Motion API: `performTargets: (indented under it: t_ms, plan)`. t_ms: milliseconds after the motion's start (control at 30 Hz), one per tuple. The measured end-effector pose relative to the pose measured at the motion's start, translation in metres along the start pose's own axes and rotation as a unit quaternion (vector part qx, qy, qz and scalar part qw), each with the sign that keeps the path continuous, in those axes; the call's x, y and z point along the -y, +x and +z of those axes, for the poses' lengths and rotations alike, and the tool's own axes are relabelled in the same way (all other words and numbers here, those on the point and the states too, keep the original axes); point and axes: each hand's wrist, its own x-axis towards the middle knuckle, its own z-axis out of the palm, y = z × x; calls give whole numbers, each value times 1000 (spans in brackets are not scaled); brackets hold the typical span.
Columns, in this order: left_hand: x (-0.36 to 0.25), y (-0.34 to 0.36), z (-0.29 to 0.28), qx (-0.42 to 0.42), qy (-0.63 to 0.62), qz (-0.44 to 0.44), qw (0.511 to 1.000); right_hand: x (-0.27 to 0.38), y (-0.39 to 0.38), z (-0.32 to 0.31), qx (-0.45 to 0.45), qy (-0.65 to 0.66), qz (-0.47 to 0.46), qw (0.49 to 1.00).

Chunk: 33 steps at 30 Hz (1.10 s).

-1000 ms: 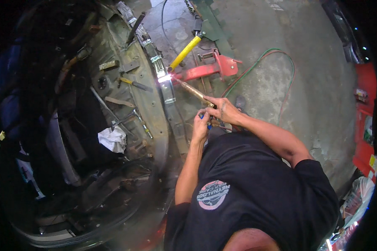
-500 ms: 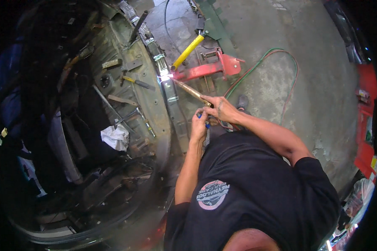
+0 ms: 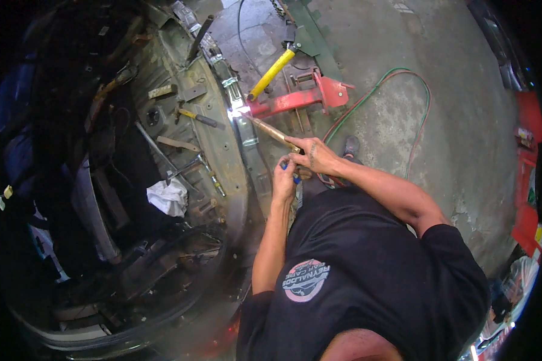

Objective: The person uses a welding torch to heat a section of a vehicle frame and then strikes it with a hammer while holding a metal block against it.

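Brass torch [image 3: 275, 132] is burning the sill [image 3: 244, 129] at eleven o'clock; right hand [image 3: 317, 157] and left hand [image 3: 284, 179] fingers are clamped on it. Cutting seems underway.

White rag [image 3: 168, 197], yellow-handled hammer [image 3: 272, 73]

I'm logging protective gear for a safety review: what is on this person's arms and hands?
Both forearms are bare. The left hand and right hand wear no gloves. A black short-sleeved T-shirt covers only the upper arms; its chest carries a round pale emblem. A small dark marking shows on the back of the right hand.
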Motion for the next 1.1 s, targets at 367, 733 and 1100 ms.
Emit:
performTargets:
  t_ms: [367, 733, 1100]
  plan:
    - [17, 7, 13, 39, -5, 7, 999, 18, -21, -25, 5, 41, 65, 997]
    - [31, 16, 3, 38, 6, 18, 999, 15, -22, -27, 2, 26, 63, 998]
    - [6, 0, -4, 15, -8, 7, 1000, 6, -4, -4, 11, 11, 18, 1000]
